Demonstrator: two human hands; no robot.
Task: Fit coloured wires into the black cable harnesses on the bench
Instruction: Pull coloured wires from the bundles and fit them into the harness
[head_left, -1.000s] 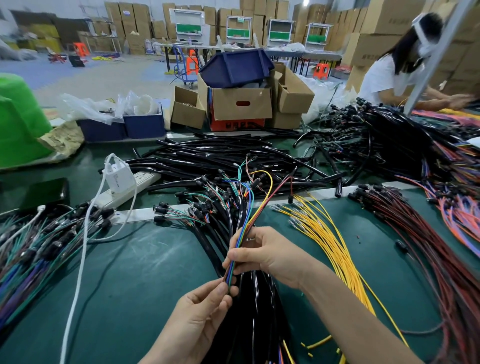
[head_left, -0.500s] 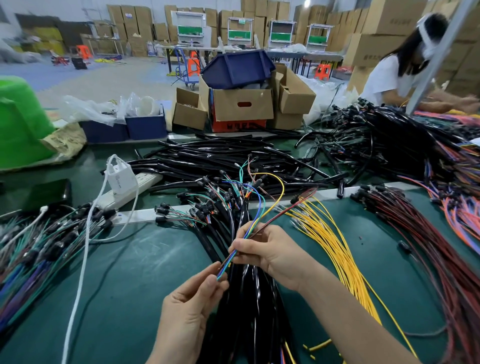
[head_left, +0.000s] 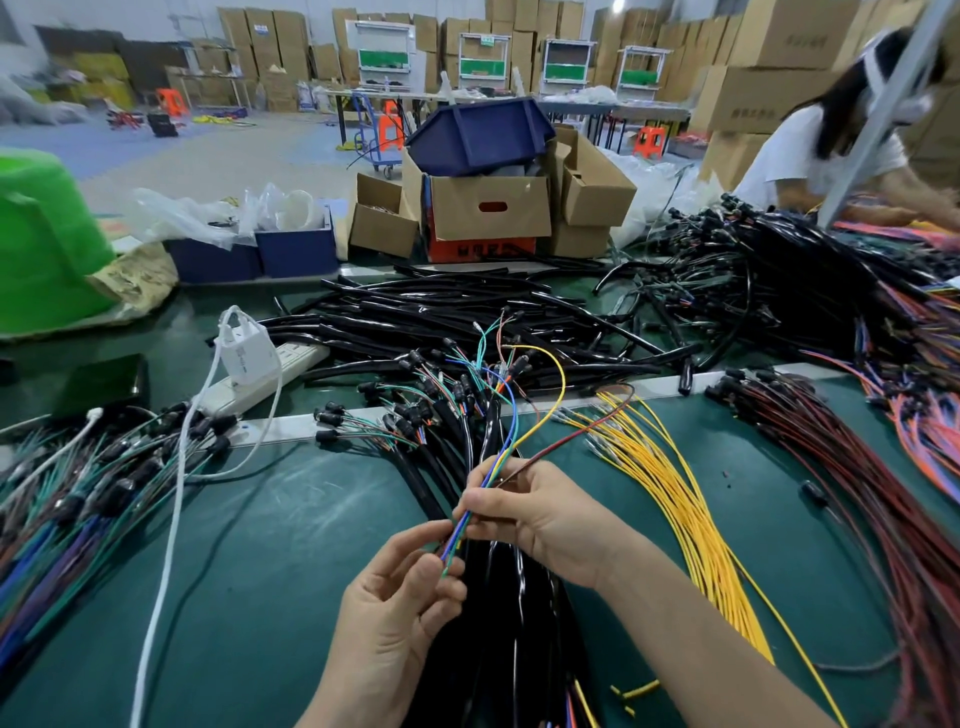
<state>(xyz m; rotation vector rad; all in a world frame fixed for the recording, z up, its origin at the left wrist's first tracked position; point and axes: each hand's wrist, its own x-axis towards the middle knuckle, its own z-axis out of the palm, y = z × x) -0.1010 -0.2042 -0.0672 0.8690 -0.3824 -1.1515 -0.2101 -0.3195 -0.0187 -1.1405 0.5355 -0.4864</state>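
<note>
— Green bench (head_left: 260, 545), black cable harnesses (head_left: 498, 613) heaped mid-bench. What changed?
— Red wire (head_left: 566, 442) has splayed rightward from the coloured wires (head_left: 492, 469). Right hand (head_left: 540, 519) grips that bunch above the harnesses, and left hand (head_left: 400, 613) pinches its lower ends.

Green bench (head_left: 260, 571) carries black harnesses (head_left: 441, 312), yellow wires (head_left: 675, 499), power strip (head_left: 298, 359).

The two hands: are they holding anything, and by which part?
Yes, one small bunch of coloured wires. The right hand grips it partway along; the left hand pinches its near ends between the fingertips.
</note>
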